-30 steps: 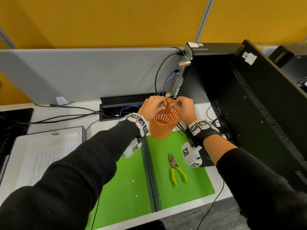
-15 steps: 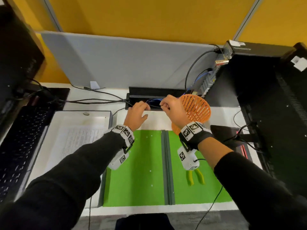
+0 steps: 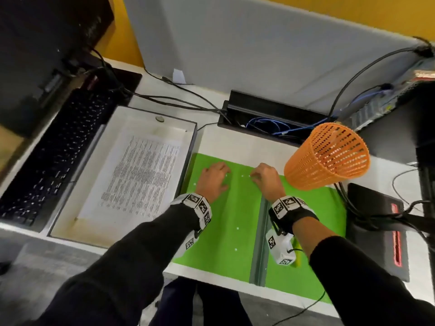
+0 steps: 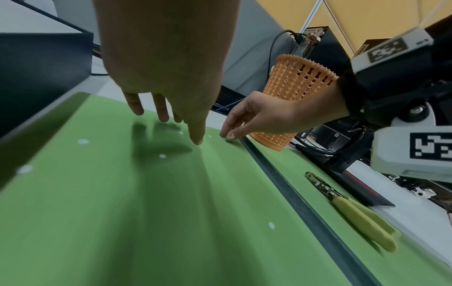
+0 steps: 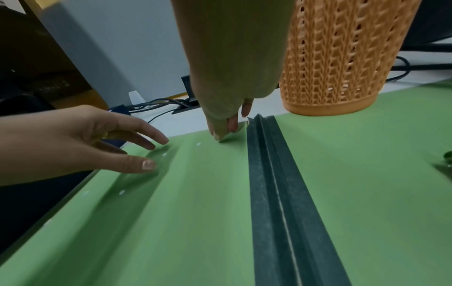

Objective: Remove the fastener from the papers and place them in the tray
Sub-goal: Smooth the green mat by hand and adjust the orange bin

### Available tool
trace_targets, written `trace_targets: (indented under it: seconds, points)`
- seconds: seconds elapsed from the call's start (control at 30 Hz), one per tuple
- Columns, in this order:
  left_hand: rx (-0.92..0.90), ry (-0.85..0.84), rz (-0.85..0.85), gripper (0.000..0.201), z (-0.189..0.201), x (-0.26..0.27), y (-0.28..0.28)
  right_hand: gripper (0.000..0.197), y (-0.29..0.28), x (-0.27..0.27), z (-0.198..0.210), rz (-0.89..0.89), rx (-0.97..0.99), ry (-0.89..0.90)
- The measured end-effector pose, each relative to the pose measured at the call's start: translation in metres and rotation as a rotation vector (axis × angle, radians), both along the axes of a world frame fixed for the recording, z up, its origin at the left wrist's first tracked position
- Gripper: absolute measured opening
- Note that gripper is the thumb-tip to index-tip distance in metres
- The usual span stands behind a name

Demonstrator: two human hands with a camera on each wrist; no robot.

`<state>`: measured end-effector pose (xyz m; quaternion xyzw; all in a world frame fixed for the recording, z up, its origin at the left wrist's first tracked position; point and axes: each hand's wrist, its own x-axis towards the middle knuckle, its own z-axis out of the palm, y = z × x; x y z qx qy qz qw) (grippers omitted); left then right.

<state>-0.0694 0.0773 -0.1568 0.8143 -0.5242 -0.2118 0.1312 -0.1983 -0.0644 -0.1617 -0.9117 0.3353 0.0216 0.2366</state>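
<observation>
We are spreading our left hand (image 3: 213, 178) with straight fingers just over the green folder (image 3: 226, 222), holding nothing. Our right hand (image 3: 264, 177), at its 3 o'clock, is pinching thumb and fingertips together at the folder's far edge; what they grip, we cannot tell. At the right hand's 2 o'clock, the orange mesh cup (image 3: 327, 156) is standing. At our left hand's 9 o'clock, printed papers (image 3: 138, 172) are lying in the white tray (image 3: 190, 147).

Both arms wear long black sleeves (image 3: 146, 241). Each wrist carries a black strap with white blocks printed with black square-pattern markers (image 3: 286, 204). A white marker-covered camera box (image 3: 280, 249) hangs under each wrist, the right one trailing a thin black cable.
</observation>
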Motion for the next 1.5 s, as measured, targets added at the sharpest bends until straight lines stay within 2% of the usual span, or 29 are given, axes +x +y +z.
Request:
trace_targets:
  seconds: [0.2,0.57,0.87,1.23,1.33,1.5]
  points:
    - [0.048,-0.06,0.041,0.047,-0.005,0.001,-0.013,0.008,-0.005,0.001,-0.006,-0.03,0.023,-0.064]
    - [0.046,-0.047,0.068,0.047,-0.006,0.004,-0.016,0.008,-0.003,0.002,-0.006,-0.084,0.066,-0.131]
    - [0.037,-0.041,0.076,0.047,-0.007,0.003,-0.015,0.002,-0.002,0.003,-0.011,-0.006,-0.028,-0.13]
    - [0.033,-0.025,0.074,0.046,-0.006,0.004,-0.014,0.011,0.005,0.006,-0.012,0.063,-0.147,0.011]
    - [0.039,-0.022,0.074,0.046,-0.005,0.004,-0.014,0.025,0.008,0.007,-0.012,0.053,-0.158,0.076]
    - [0.045,-0.016,0.066,0.046,-0.004,0.005,-0.015,0.036,0.005,0.006,-0.009,0.053,-0.148,0.121]
